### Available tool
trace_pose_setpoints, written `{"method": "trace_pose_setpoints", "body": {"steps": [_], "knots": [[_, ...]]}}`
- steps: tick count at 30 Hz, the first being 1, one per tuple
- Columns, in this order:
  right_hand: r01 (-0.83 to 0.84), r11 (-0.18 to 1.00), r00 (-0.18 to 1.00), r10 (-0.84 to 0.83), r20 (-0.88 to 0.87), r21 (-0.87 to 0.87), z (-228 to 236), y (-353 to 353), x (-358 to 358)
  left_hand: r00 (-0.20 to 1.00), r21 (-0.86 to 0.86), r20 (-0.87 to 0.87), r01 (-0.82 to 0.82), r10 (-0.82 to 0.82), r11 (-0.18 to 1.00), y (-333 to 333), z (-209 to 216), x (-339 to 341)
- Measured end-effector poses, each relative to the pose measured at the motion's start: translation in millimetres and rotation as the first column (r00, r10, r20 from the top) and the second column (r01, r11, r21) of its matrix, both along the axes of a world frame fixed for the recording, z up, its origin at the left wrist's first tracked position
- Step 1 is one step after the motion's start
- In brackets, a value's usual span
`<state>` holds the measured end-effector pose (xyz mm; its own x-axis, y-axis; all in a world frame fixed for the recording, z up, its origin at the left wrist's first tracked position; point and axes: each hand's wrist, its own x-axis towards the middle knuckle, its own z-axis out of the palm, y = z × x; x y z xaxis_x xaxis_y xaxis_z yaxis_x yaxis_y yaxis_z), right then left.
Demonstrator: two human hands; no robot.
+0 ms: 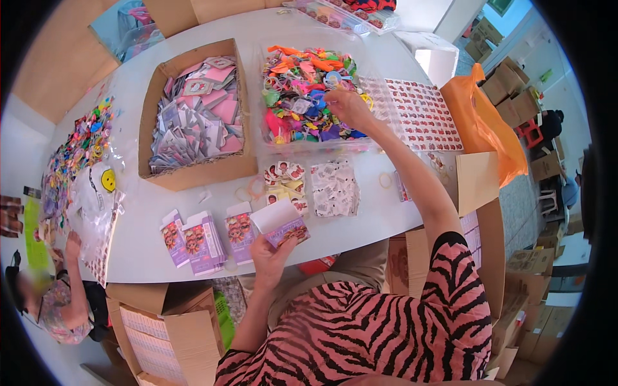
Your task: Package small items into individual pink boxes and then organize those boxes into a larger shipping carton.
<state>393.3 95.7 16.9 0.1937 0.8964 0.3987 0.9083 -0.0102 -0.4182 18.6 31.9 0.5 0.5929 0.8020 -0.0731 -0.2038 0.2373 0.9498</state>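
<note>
My left hand (pixel 270 258) is closed around a small purple cardboard box (pixel 288 233), tilted, with its pale flap raised. Over a clear plastic tray (pixel 309 147) heaped with small colourful plastic toys (pixel 299 106), my right hand (pixel 351 108) reaches in. Its fingers are drawn together among the trinkets; what they pinch is hidden. Close to my left hand stand more purple boxes: one single box (pixel 239 233), a row of boxes (pixel 205 243) and another box (pixel 172 238). Beyond them lie a pile of printed stickers (pixel 284 180) and a stack of small white printed slips (pixel 335 188).
A carton (pixel 193 179) full of small flat packets stands left of the tray. Sticker sheets (pixel 428 116) and an orange plastic bag (pixel 479 116) lie right. Open cartons (pixel 193 334) flank me below the table. Another person (pixel 64 302) works at left beside loose toys (pixel 77 148).
</note>
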Motion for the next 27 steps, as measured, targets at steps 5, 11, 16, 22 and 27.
{"method": "trace_pose_setpoints", "body": {"steps": [5, 11, 16, 22, 27], "knots": [[-0.075, 0.997, 0.988, 0.075, -0.135, 0.009, 14, 32, -50, 0.997, -0.038, 0.029, -0.074, 0.075, 0.997, 1, 5, -7], [-0.255, 0.943, 0.951, 0.284, -0.118, 0.216, 53, 80, -122, 0.993, -0.047, 0.004, -0.114, 0.114, 0.992, 1, 3, -12], [-0.391, 0.92, 0.887, 0.366, 0.28, 0.037, 38, 132, -158, 0.992, -0.112, 0.067, -0.102, 0.11, 0.988, 5, 4, -17], [-0.086, 0.964, 0.908, 0.18, 0.378, -0.252, 31, 179, -169, 0.982, -0.144, 0.123, -0.123, 0.141, 0.982, 12, 3, -33], [-0.006, 0.971, 0.854, 0.13, 0.504, -0.239, 27, 196, -164, 0.974, -0.155, 0.15, -0.145, 0.168, 0.977, 12, -1, -42]]}}
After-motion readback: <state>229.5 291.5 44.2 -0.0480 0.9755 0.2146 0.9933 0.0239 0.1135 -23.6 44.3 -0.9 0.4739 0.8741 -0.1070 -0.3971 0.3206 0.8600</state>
